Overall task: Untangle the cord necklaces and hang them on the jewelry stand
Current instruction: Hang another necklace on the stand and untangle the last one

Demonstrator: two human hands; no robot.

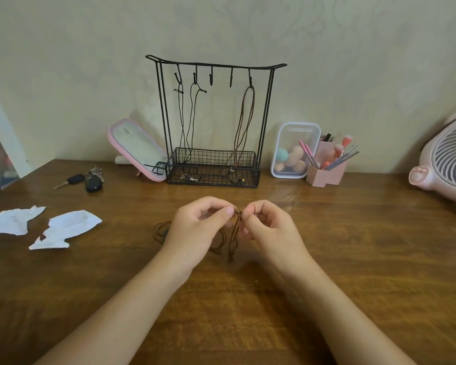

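Observation:
A black wire jewelry stand (264, 111) with a basket base stands at the back of the wooden table. Two black cord necklaces (189, 119) hang from its left hooks and a brown cord necklace (244, 122) hangs from the right hook. In front of the stand, my left hand (195, 230) and my right hand (270, 230) both pinch a tangled brown cord necklace (234, 234) between thumb and fingers, lifting its top off the table. More of that cord lies on the table to the left of my left hand (159, 231), partly hidden.
Torn white paper pieces (63, 229) and car keys (88, 180) lie at the left. A pink mirror (136, 147) leans left of the stand. A clear box of sponges (294, 151) and a pink brush holder (327, 169) stand right of it. A pink fan (448, 159) sits far right.

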